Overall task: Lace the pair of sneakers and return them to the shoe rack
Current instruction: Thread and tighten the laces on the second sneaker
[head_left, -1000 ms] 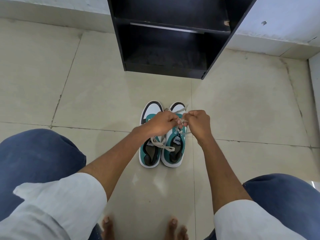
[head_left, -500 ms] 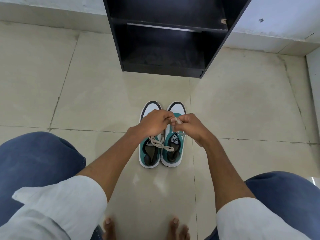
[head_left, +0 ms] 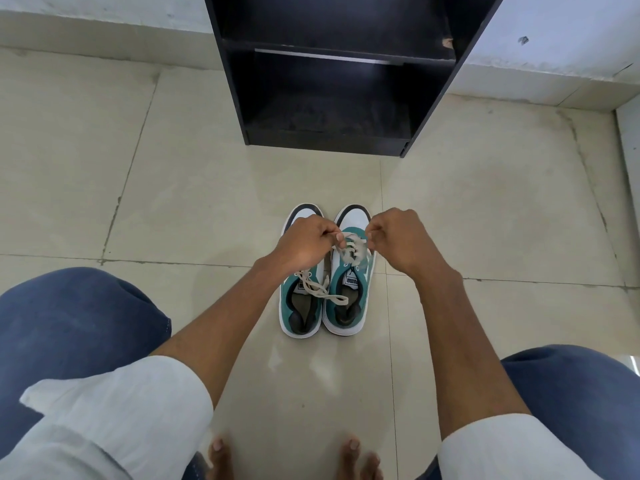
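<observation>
Floor: we are squatting over a pale beige tiled floor [head_left: 173, 168], bare toes showing at the bottom edge.
Rack: the black open-fronted wooden shoe rack [head_left: 332, 109] is standing straight ahead of us, its lowest bay looking bare.
Sneakers: the teal-and-white low-top sneakers [head_left: 325, 289] are sitting side by side, touching, between us and the rack, toes pointing at it, long axes running away from us.
Hands: our left hand [head_left: 304, 242] and right hand [head_left: 398, 239] are hovering over the right-side sneaker's forefoot, each pinched shut on an end of its cream flat lace [head_left: 353, 251].
Other lace: the left-side shoe's lace [head_left: 318, 289] is lying slack across both collars.
Next move: we are judging that tightening means pulling outward, across the shoe's axis; both hands are equally near.
</observation>
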